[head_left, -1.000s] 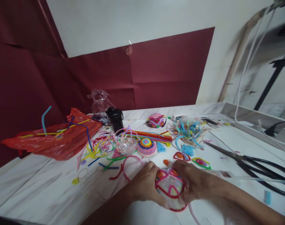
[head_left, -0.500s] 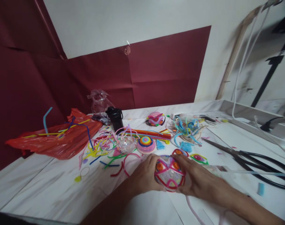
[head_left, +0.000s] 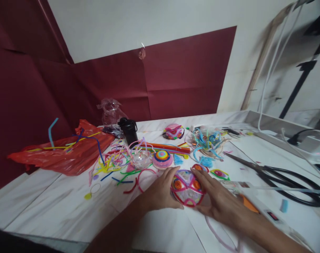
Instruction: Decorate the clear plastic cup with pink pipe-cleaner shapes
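A clear round ball (head_left: pixel 188 188), trimmed with pink, red and purple strips and two orange discs, is held between both hands near the table's front. My left hand (head_left: pixel 163 191) curves round its left side. Round the right side my right hand (head_left: pixel 214 193) is wrapped, thumb low and fingers on top. Just behind the ball lies a red-edged round piece (head_left: pixel 200 167), partly hidden by the right fingers. A green-edged oval piece (head_left: pixel 220 174) lies to its right. Further left sit a dome with coloured rings (head_left: pixel 162 159) and a clear ball with pink strands (head_left: pixel 141 159).
Large black scissors (head_left: pixel 286 182) lie open at the right, beside a white power strip (head_left: pixel 270 211). A red plastic bag (head_left: pixel 70 158), loose coloured strips (head_left: pixel 111 161) and a black bottle (head_left: pixel 128 130) are on the left. Blue strips (head_left: pixel 209 140) are piled at the back.
The view has shifted slightly. The hands still hold the ball, which appears a little higher and further left. More of the power strip and an orange item shows beside the right forearm.
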The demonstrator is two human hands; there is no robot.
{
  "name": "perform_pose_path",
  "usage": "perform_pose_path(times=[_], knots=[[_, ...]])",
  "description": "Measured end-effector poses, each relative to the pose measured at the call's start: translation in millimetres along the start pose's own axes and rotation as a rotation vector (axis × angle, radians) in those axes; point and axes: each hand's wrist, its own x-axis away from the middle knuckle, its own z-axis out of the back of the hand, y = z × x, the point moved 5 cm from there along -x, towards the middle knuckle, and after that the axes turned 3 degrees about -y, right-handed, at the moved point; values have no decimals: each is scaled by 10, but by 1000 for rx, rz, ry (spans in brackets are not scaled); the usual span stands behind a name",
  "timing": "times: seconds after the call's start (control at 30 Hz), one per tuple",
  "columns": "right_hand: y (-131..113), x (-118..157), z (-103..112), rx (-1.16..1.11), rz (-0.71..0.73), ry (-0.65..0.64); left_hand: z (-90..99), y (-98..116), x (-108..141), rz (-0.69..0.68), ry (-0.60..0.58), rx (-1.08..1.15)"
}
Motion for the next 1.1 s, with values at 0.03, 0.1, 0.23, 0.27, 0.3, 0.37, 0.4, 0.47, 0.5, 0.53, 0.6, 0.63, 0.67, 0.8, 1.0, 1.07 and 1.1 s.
perform_pose_path(times=[0.03,0.1,0.23,0.27,0.3,0.37,0.4,0.47,0.5,0.53,0.6,0.63,0.67,0.8,1.0,1.07,1.1], knots=[[-5,12,-2,18,12,15,9,2,4,4,-2,13],[-34,29,8,52,42,38,22,2,10,14,0,58],[-134,36,81,99,78,86,31,-23,24,43,17,190],[-160,36,101,101,84,101,30,-35,26,51,22,224],[-183,38,118,100,91,113,29,-47,28,57,28,254],[-212,47,141,98,103,135,26,-67,29,58,37,302],[-218,54,147,97,107,143,24,-74,28,54,42,319],[-218,73,154,93,113,150,23,-79,25,46,49,338],[-216,83,159,90,114,150,21,-78,24,44,47,341],[-216,93,165,87,117,147,19,-74,23,44,43,342],[-224,110,186,80,123,138,18,-59,20,42,34,340],[-230,117,199,76,124,134,20,-48,19,38,31,339],[-239,124,215,70,127,136,23,-37,18,35,29,336],[-258,151,266,26,141,163,37,-3,9,17,20,314],[-212,173,253,4,74,128,36,13,5,1,3,305],[-221,172,261,-19,89,140,39,26,11,-6,9,306],[-226,168,264,-33,97,143,43,37,15,-13,14,303]])
